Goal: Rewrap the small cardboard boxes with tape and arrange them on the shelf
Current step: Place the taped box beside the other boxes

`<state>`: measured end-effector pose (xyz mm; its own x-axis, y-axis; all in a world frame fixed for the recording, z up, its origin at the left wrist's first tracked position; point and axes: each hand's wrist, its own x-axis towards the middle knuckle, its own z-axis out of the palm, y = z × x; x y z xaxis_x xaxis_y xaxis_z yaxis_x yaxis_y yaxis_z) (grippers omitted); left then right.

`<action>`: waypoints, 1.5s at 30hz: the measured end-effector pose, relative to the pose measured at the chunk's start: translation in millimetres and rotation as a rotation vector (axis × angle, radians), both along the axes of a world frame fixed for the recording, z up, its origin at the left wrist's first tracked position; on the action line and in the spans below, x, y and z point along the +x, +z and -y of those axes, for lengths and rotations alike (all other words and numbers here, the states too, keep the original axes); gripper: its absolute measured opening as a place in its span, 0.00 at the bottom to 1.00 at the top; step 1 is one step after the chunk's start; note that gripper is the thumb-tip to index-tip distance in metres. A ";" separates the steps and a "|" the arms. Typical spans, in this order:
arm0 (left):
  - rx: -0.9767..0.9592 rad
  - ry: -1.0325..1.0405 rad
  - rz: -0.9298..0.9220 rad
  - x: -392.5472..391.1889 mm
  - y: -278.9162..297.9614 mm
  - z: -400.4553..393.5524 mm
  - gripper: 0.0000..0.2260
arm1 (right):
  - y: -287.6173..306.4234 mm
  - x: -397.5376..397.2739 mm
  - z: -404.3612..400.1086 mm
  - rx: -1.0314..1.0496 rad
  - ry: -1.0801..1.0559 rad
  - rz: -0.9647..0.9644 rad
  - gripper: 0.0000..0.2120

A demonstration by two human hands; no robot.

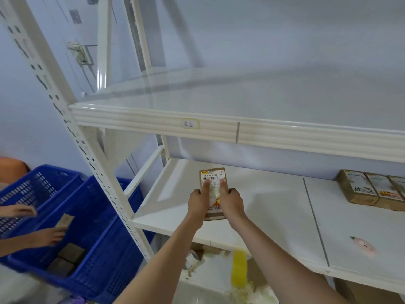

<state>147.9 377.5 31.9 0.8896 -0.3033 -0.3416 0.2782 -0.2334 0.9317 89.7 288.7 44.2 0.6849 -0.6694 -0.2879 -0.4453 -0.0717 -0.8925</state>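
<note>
Brown cardboard is gripped from both sides: a small box [213, 189] is held just above the front of the white shelf [274, 216], the left hand [198, 202] and right hand [233, 202] wrapped round its long edges, fingers clamped on it while both thumbs are pressed flat along the top face, probably to smooth tape down over the printed label. It is judged to be held near the shelf edge so that it can be set down next. Three taped boxes [372, 189] are already lined up touching one another at the far right of the same shelf. At the left, blue plastic crates [94, 227] are seen, with dark boxes [68, 257] lying in the nearer one, where another person's hands [50, 235] are holding a further box.
</note>
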 end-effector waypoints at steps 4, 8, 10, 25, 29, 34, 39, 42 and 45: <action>0.020 -0.019 -0.021 38.6 -1.8 -26.4 0.27 | 0.4 34.7 -28.6 0.030 -0.016 0.015 0.30; 0.029 -0.054 -0.027 71.3 -4.6 -50.1 0.26 | 1.9 59.6 -54.3 0.099 -0.025 0.020 0.30; 0.026 -0.067 -0.048 82.8 -5.2 -59.2 0.26 | 1.9 68.7 -63.2 0.146 -0.016 0.018 0.29; 0.043 0.001 -0.061 101.5 5.5 -89.4 0.22 | 1.3 95.3 -75.4 0.291 0.254 -0.041 0.20; 0.017 0.007 -0.134 104.5 0.0 -94.8 0.24 | -1.5 99.0 -79.9 0.248 0.240 -0.045 0.19; -0.074 -0.070 -0.188 122.8 -5.6 -106.8 0.19 | -12.4 113.7 -88.6 0.227 0.118 -0.050 0.18; 0.034 -0.250 -0.068 150.2 -25.1 -122.2 0.24 | -34.9 139.6 -95.4 0.160 0.033 -0.120 0.21; 0.093 -0.259 0.005 165.5 -41.3 -125.7 0.22 | -47.6 152.3 -99.9 0.102 0.068 -0.196 0.28; 0.167 -0.265 0.032 179.4 -56.4 -126.2 0.21 | -55.0 158.3 -104.5 0.061 0.171 -0.191 0.34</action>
